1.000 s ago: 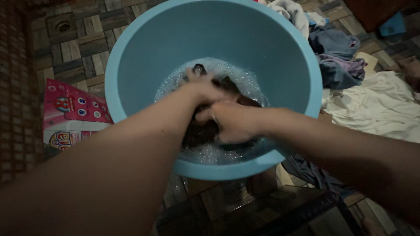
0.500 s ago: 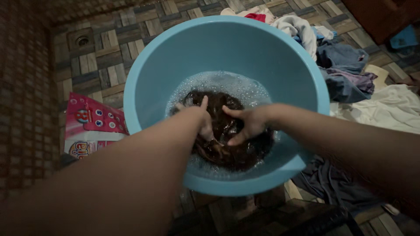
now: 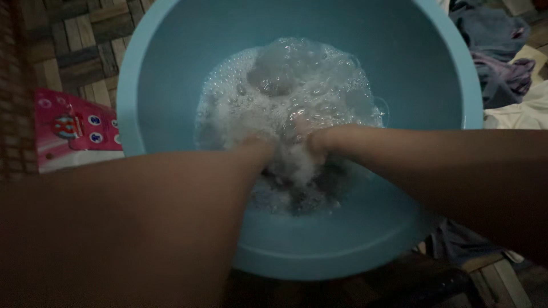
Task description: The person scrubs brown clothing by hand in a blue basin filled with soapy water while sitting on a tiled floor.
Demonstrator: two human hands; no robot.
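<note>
While both forearms reach down from the near edge, the lines below run from near to far.

Stool: a dark edge [image 3: 434,285] shows at the bottom, under the basin's near rim.

Basin: a round light-blue plastic basin [image 3: 342,245] fills most of the view, its near rim lowest in the picture and its far wall rising to the top edge.

Left hand: the left hand [image 3: 257,149] is plunged wrist-deep into the suds near the basin's middle; the fingers are buried, so I cannot tell whether it is open or closed.

Right hand: the right hand [image 3: 319,141] sits just beside the left, also sunk in foam; its fingers seem curled down into the wet mass, but the grip itself is hidden.

Cloth: a dark wet cloth [image 3: 319,182] lies under the water at the basin's bottom, just below and between the two hands, mostly covered by foam.

Suds: white foam [image 3: 291,85] with large bubbles heaps up beyond the hands, toward the far wall.

Packet: a pink and white packet [image 3: 74,134] lies on the floor left of the basin, touching or nearly touching its side.

Floor: brown wood-pattern tiles [image 3: 68,51] show at the upper left.

Laundry: a pile of clothes [image 3: 502,63], blue, purple and white, lies on the floor to the right of the basin, at the far right.
</note>
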